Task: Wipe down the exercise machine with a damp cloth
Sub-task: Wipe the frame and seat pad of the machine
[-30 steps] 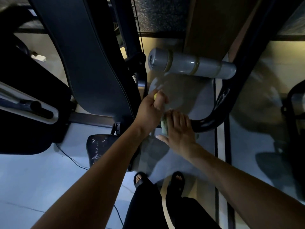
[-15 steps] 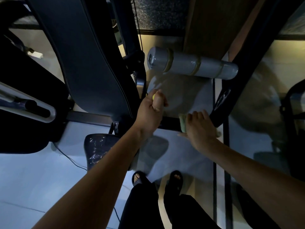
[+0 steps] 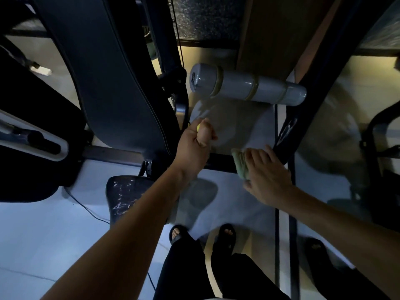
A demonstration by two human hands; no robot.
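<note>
cloth (image 3: 241,163): soft, limp, light; best held flat under the palm.
right hand (image 3: 267,176): fingers spread, pressing cloth on dark frame bar (image 3: 220,162).
left hand (image 3: 193,146): curled around something small and yellow.

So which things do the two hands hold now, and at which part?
The left hand grips a small yellow-tipped object, mostly hidden. The right hand presses the green cloth on the black bar, fingers over its middle.
</note>
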